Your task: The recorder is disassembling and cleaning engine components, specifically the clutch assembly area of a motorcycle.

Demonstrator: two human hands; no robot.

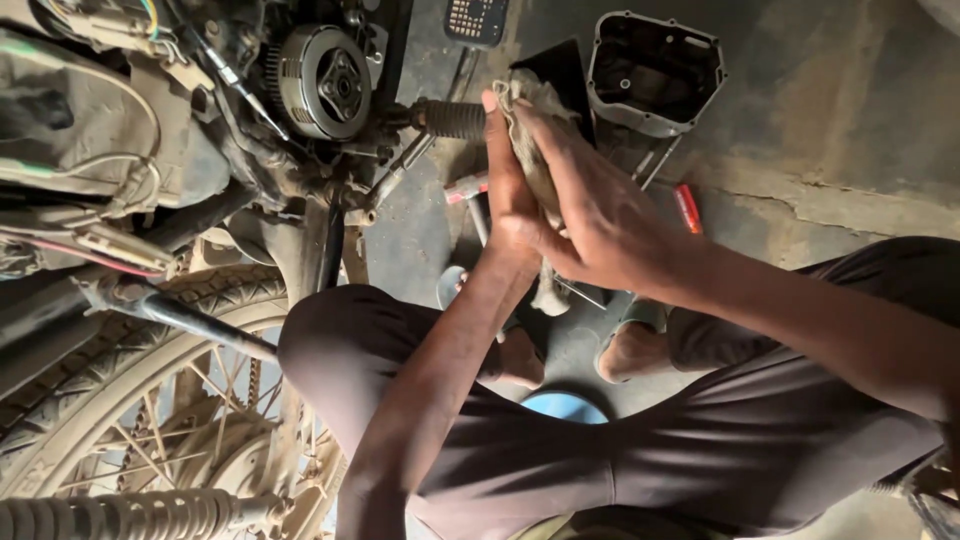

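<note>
Both hands, left hand (505,190) and right hand (600,225), fingers closed flat around a grimy rag (530,150) pressed between the palms just beside the motorcycle's footpeg (450,118); wiping is best done by rubbing each finger in turn.

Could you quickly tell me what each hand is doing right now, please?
Left hand: flat against the rag, pressing it from one side.
Right hand: closed over the rag from the other side.

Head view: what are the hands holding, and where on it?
A dirty rag, pressed between both palms: left hand behind it, right hand over its middle; its ends stick out above and below.
</note>
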